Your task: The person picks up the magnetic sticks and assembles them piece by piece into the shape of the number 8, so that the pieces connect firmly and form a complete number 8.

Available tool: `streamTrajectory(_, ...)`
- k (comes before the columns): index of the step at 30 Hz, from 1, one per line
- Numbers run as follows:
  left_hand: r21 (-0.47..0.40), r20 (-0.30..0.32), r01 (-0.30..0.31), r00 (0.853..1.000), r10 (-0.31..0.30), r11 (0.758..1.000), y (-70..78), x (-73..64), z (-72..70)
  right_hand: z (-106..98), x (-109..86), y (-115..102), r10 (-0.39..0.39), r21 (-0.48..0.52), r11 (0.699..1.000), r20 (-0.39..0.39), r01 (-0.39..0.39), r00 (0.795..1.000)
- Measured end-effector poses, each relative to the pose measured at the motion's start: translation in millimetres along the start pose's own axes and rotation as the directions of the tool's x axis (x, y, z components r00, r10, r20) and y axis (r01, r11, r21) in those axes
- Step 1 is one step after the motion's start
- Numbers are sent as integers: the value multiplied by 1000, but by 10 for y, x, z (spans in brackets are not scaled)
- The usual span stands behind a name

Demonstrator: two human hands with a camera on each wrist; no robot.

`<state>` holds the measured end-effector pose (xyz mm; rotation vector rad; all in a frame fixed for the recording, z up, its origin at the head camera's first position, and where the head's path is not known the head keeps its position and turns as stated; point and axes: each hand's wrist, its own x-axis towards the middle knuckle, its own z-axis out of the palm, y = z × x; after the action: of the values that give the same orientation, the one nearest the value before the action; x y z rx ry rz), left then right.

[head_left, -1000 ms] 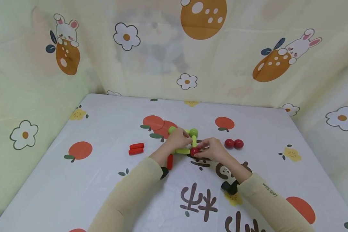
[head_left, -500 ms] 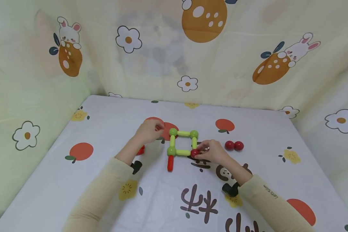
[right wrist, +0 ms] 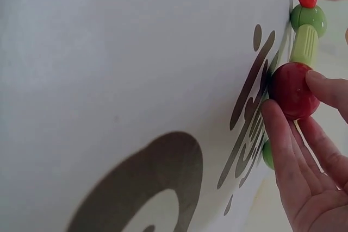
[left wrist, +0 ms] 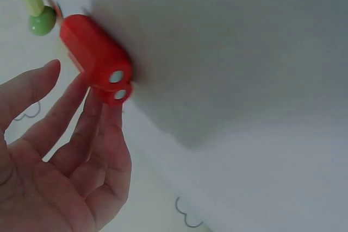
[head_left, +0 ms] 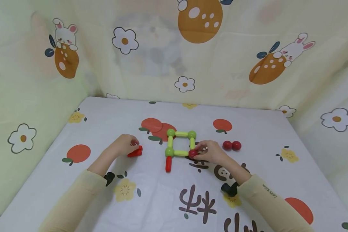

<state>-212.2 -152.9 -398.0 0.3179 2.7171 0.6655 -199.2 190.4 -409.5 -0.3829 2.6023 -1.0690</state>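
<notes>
In the head view, a square of light green magnetic rods (head_left: 181, 134) and green balls (head_left: 169, 151) lies on the table, with a dark red ball (head_left: 192, 153) at its near right corner. A red rod (head_left: 168, 163) extends from the near left corner. My right hand (head_left: 211, 152) pinches the dark red ball between thumb and fingers. My left hand (head_left: 123, 145) is at two loose red rods (head_left: 135, 153) lying side by side. In the left wrist view its fingertips touch those rods (left wrist: 95, 52), while the thumb (left wrist: 41, 82) stays apart from them.
Two more dark red balls (head_left: 232, 145) sit touching each other to the right of the square. The tabletop cloth (head_left: 150, 199) carries printed fruit, flowers and characters. A patterned curtain (head_left: 153, 64) rises behind the table and along both sides.
My left hand has left the green square, moving left and then down to the two loose red rods. My right hand has kept its pinch on the corner ball.
</notes>
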Motion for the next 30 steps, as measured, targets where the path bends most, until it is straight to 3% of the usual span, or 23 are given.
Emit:
streamTrajectory(5, -19, -8, -20, 1000, 20, 1000, -110, -44, 46, 9, 13, -7, -31, 24, 999, 14, 31, 999)
streamTrajectory(11, -36, -2, 1, 1000, -1, 999, -159, -32, 94, 18, 23, -4, -26, 31, 999, 24, 25, 999)
streamTrajectory(20, 9, -44, -17, 999, 18, 1000, -137, -7, 128, -25, 32, 25, -27, 10, 1000, 36, 26, 999)
streamTrajectory(30, -19, -65, -21, 998, 20, 1000, -89, -16, 97, -39, 48, 55, -36, 25, 999, 54, 34, 998)
